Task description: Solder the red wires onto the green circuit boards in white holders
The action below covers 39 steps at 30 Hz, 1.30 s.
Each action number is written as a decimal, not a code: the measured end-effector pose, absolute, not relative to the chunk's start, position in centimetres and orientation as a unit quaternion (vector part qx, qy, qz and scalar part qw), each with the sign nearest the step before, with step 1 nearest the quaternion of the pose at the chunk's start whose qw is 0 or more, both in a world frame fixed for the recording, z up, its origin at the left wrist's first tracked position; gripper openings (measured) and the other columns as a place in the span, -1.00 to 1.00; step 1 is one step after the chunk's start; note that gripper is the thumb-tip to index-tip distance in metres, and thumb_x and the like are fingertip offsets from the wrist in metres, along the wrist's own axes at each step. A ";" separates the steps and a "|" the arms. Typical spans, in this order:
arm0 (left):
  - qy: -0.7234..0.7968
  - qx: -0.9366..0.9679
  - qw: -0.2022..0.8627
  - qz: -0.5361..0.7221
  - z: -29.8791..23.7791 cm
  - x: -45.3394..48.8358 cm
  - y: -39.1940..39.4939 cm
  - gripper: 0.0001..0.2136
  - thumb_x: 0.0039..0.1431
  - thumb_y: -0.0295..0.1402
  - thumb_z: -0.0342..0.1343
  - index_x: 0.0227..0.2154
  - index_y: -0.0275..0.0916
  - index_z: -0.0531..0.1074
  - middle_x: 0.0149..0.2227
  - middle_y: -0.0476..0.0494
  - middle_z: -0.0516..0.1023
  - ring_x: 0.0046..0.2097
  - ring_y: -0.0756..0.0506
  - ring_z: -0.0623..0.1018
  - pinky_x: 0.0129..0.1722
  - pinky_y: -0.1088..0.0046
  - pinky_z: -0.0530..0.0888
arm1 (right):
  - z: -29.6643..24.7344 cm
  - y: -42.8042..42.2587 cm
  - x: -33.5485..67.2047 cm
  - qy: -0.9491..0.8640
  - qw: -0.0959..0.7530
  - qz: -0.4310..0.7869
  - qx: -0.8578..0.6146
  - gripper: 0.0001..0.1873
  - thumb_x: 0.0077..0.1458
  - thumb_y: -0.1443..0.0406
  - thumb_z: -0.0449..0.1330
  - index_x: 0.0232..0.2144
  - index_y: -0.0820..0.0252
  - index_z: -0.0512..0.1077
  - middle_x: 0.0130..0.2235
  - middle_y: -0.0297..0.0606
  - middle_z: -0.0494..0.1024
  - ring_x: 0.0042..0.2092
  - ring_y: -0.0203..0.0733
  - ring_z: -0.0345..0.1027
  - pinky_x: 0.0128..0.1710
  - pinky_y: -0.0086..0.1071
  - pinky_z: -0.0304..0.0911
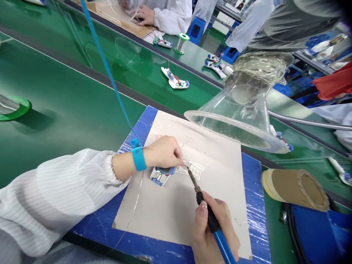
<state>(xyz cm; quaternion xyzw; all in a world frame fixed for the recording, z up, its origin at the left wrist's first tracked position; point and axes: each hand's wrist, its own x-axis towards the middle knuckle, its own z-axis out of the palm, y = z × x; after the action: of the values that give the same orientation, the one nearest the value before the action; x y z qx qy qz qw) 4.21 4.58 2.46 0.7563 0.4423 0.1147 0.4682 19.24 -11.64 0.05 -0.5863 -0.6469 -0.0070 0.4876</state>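
We have the right grip (210, 234) clenched on a soldering iron (205, 203), its tip angled up-left at the white plastic assembly (161, 176), which the left grip (162, 152) clasps on the pale board (176, 216).

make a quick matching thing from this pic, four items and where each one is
Things
1 soldering iron
2 blue wrist strap
3 clear funnel hood
4 solder spool

Places
A on the far green bench
B in the right hand
C above the white board
D around the left wrist

Pairs
1-B, 2-D, 3-C, 4-A
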 end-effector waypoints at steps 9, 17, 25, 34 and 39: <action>0.446 0.753 0.473 0.099 2.7 4.4 4.7 -0.91 0.00 -0.46 0.27 -0.54 -0.23 0.66 -0.51 -0.07 0.66 -0.39 -0.05 0.57 -0.33 0.49 0.38 | 0.1 -11.6 19.3 -0.654 0.490 -0.002 -0.577 -0.68 0.09 0.52 0.20 -0.08 0.26 0.46 -0.37 -0.24 0.49 -0.40 -0.30 0.30 -0.46 -0.37 0.27; 0.446 0.749 0.478 0.107 2.4 4.3 4.7 -0.91 -0.01 -0.45 0.29 -0.57 -0.24 0.64 -0.53 -0.05 0.64 -0.41 -0.04 0.56 -0.33 0.49 0.38 | 0.2 -11.3 19.0 -0.616 0.511 -0.040 -0.598 -0.77 0.14 0.47 0.16 -0.15 0.24 0.48 -0.42 -0.28 0.46 -0.44 -0.33 0.32 -0.49 -0.42 0.25; 0.445 0.753 0.474 0.101 2.5 4.3 4.6 -0.91 0.01 -0.42 0.27 -0.54 -0.26 0.65 -0.50 -0.07 0.66 -0.39 -0.03 0.57 -0.28 0.50 0.39 | 0.1 -11.3 19.2 -0.623 0.509 -0.043 -0.592 -0.79 0.13 0.49 0.17 -0.17 0.29 0.49 -0.40 -0.25 0.48 -0.45 -0.33 0.32 -0.50 -0.43 0.23; 0.468 0.757 0.441 0.115 2.5 4.3 4.0 -0.90 0.04 -0.40 0.27 -0.53 -0.20 0.65 -0.46 -0.04 0.67 -0.29 -0.07 0.57 -0.09 0.41 0.36 | -0.1 -11.5 19.6 -0.637 0.499 -0.037 -0.586 -0.64 0.06 0.56 0.22 -0.09 0.25 0.49 -0.36 -0.23 0.52 -0.42 -0.29 0.34 -0.46 -0.36 0.27; 0.471 0.749 0.440 0.152 1.8 4.2 3.6 -0.87 0.07 -0.38 0.23 -0.51 -0.17 0.67 -0.48 -0.03 0.67 -0.32 -0.05 0.55 -0.14 0.43 0.37 | 0.2 -11.2 19.5 -0.666 0.476 -0.041 -0.573 -0.59 0.03 0.60 0.23 -0.06 0.28 0.48 -0.33 -0.21 0.54 -0.39 -0.28 0.35 -0.45 -0.36 0.29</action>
<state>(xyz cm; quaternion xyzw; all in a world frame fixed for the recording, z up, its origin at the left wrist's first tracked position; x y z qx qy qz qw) 4.18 3.58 1.79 0.7490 0.4715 0.1523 0.4399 19.46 -11.21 0.21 -0.5725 -0.6665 -0.0411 0.4757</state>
